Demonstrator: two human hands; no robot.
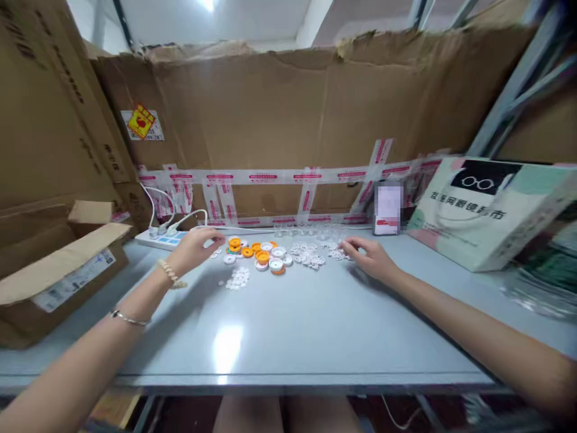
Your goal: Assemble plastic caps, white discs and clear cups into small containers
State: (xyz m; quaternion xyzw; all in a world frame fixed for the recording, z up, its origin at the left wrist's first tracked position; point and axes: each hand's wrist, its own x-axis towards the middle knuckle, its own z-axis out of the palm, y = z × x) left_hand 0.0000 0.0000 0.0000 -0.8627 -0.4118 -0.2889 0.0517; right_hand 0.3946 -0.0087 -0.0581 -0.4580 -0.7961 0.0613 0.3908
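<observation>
My left hand [198, 248] hovers at the left of the parts, beside a few small white pieces [216, 253]. Its thumb and fingers are curved and apart, and nothing shows between them. At the right, my right hand [367, 257] has its fingertips pinched together at the edge of a small pile of white plastic parts [337, 252]. Whatever those fingertips hold is too small to make out. Between the hands lie orange round wheel-like parts [247, 252], white round ones [276, 264], a heap of white openwork pieces [308, 256] and flat white discs [237, 278].
Clear plastic pieces [311, 230] line the back of the table [315, 337]. A phone [387, 208] leans there, beside a printed box [487, 210] and a clear plastic container [545, 282]. At left are an open carton [58, 276] and a power strip [162, 239]. Cardboard [270, 114] walls the back.
</observation>
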